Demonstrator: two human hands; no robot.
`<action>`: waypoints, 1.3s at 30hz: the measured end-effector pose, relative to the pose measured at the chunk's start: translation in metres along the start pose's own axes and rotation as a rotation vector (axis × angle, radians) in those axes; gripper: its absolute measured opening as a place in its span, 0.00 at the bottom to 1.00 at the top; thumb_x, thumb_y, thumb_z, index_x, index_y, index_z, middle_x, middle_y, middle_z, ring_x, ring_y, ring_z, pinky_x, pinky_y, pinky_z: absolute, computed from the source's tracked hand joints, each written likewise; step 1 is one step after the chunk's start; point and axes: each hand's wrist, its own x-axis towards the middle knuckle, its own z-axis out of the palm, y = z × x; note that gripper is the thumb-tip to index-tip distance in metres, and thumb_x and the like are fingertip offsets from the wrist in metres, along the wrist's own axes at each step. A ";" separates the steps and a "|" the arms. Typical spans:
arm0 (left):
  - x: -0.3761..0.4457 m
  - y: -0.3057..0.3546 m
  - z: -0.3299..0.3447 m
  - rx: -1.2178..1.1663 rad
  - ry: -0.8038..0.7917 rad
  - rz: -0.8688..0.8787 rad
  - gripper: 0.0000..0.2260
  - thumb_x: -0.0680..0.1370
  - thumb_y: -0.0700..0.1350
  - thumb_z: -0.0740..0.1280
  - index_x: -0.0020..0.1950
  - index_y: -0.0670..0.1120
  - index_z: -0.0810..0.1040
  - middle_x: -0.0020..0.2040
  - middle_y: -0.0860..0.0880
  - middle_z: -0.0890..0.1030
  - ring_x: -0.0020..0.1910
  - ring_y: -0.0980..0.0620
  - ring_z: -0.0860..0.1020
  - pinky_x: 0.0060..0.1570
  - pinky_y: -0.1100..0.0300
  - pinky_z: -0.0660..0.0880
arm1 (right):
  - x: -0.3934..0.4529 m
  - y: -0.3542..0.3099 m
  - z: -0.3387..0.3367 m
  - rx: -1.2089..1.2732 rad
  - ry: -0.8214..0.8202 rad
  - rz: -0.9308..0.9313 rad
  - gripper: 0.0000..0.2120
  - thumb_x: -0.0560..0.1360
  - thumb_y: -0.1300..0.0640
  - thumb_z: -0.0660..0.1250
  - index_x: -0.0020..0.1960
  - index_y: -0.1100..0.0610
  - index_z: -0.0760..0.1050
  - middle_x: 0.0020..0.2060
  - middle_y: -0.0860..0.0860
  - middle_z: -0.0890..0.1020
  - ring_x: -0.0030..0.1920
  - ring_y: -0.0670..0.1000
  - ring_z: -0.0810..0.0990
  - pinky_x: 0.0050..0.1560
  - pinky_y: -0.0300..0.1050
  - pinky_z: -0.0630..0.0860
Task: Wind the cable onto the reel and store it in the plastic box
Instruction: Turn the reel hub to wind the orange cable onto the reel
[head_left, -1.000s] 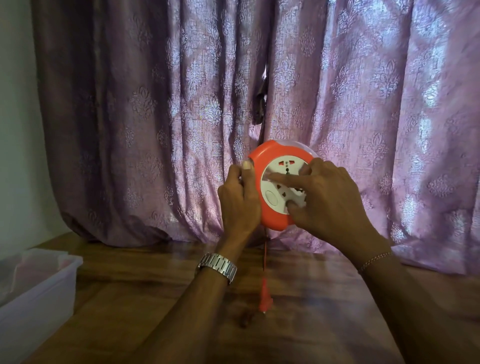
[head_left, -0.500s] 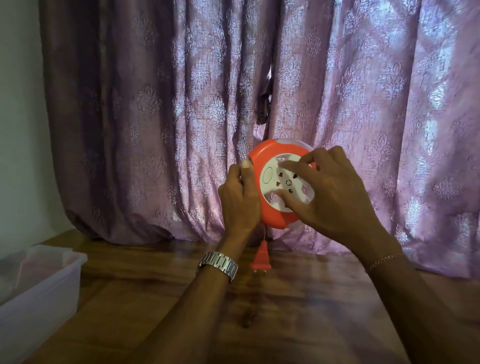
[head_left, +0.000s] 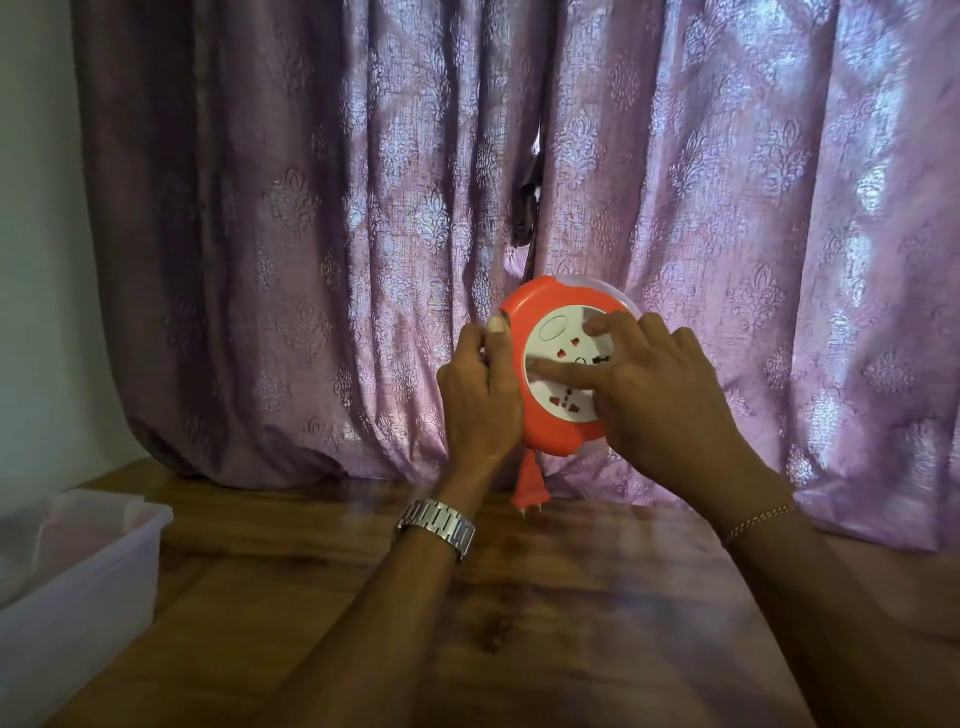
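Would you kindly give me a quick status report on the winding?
Left hand grips reel rim; right hand fingers on its white face. Plug hangs just below reel, cable nearly in. Plastic box far left, path unobstructed.

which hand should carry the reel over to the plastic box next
Left, probably. The left hand already grips the reel at its rim, and the plastic box sits on that side.

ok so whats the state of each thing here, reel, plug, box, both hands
reel: held upright above the table, socket face toward the camera
plug: hanging just below the reel, prongs down, almost no cable showing
plastic box: on the table at far left, open, no lid in view
left hand: grips the reel's left rim
right hand: fingers spread on the white socket face
curtain: drawn shut
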 end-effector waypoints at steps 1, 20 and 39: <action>0.000 0.000 0.000 0.002 -0.008 0.005 0.20 0.83 0.58 0.55 0.39 0.46 0.72 0.28 0.49 0.75 0.28 0.52 0.74 0.30 0.45 0.72 | 0.000 -0.001 0.000 0.008 0.005 0.023 0.28 0.67 0.55 0.70 0.63 0.33 0.74 0.61 0.58 0.77 0.54 0.62 0.75 0.48 0.56 0.69; -0.002 -0.006 0.001 0.041 -0.041 0.018 0.17 0.83 0.56 0.55 0.39 0.51 0.73 0.27 0.49 0.74 0.26 0.54 0.73 0.26 0.53 0.70 | -0.004 -0.007 0.014 0.185 0.128 0.226 0.28 0.61 0.47 0.70 0.61 0.35 0.76 0.44 0.53 0.81 0.45 0.56 0.80 0.43 0.53 0.74; -0.004 0.014 0.005 -0.135 0.004 -0.253 0.24 0.84 0.57 0.53 0.55 0.42 0.81 0.45 0.43 0.84 0.45 0.44 0.82 0.46 0.42 0.79 | -0.025 -0.004 0.014 1.881 0.143 0.971 0.31 0.65 0.50 0.79 0.63 0.58 0.74 0.51 0.56 0.86 0.48 0.56 0.86 0.37 0.48 0.82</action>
